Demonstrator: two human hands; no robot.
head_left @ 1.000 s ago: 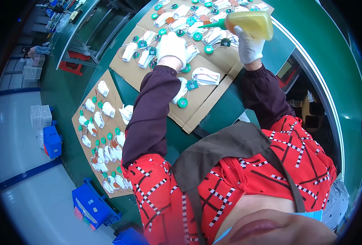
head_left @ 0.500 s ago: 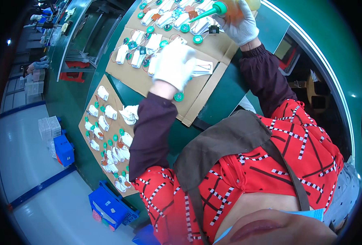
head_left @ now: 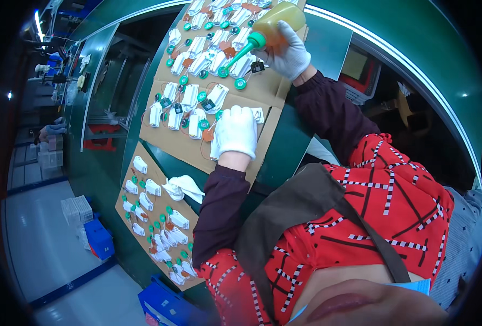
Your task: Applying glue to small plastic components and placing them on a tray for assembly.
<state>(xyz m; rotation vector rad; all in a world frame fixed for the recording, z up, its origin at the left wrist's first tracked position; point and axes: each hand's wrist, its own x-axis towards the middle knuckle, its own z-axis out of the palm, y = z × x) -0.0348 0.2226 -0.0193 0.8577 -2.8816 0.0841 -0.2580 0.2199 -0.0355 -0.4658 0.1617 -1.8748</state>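
1. While the right hand (head_left: 290, 56) grips the yellowish bottle (head_left: 276, 26), upper centre, its green nozzle (head_left: 242, 56) angles down-left.
2. Mid-frame, the gloved left hand (head_left: 235, 131) partly covers a white piece (head_left: 259, 115); whether it's grasping, I can't tell.
3. Cardboard (head_left: 167, 144) beneath, green surface (head_left: 278, 148) under that.

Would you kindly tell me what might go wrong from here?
The right hand holds a yellow bottle with its green nozzle angled over white parts, so liquid might drip where unwanted. The left hand is close to a green disc and an orange piece; it might nudge them.
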